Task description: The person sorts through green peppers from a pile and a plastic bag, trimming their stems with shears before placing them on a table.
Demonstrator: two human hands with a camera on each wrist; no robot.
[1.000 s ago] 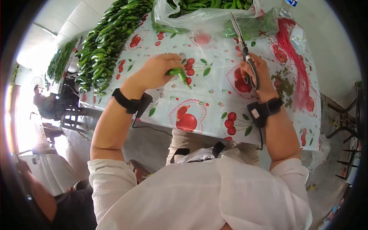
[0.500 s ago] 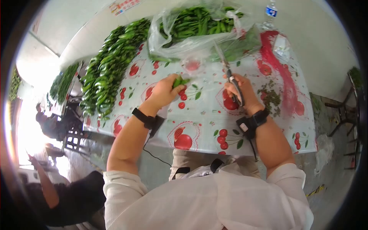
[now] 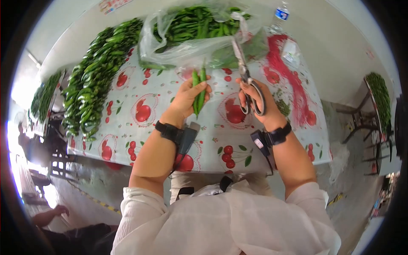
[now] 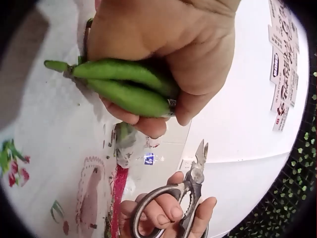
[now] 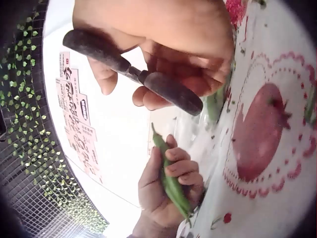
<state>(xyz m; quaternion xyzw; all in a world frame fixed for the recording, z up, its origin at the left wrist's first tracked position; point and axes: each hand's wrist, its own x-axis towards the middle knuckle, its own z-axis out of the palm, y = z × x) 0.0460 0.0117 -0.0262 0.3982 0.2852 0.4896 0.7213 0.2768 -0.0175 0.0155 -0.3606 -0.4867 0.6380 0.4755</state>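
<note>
In the head view my left hand [image 3: 187, 98] grips two long green chili peppers [image 3: 201, 91] side by side, thumb across their middle. The left wrist view shows the pair of peppers [image 4: 124, 94] close up, one stem end sticking out past the hand. To the right, my right hand [image 3: 267, 106] holds metal scissors [image 3: 239, 53] with dark handles, fingers through the loops. Their blades point toward the plastic bag, nearly together and apart from the peppers. From the right wrist, the dark scissor handles [image 5: 171, 91] lie across the palm.
A clear plastic bag [image 3: 187, 57] full of green peppers stands at the back. Strung rows of peppers [image 3: 85, 85] lie at the left. Red strings [image 3: 293, 85], small stem scraps [image 3: 281, 108], a white packet [image 3: 290, 53] and a water bottle [image 3: 280, 16] are at the right.
One pepper showed in my left hand, slanting down; now two stand upright in its grip. My right hand and the scissors have come nearer to the left hand. The head view has shifted.
</note>
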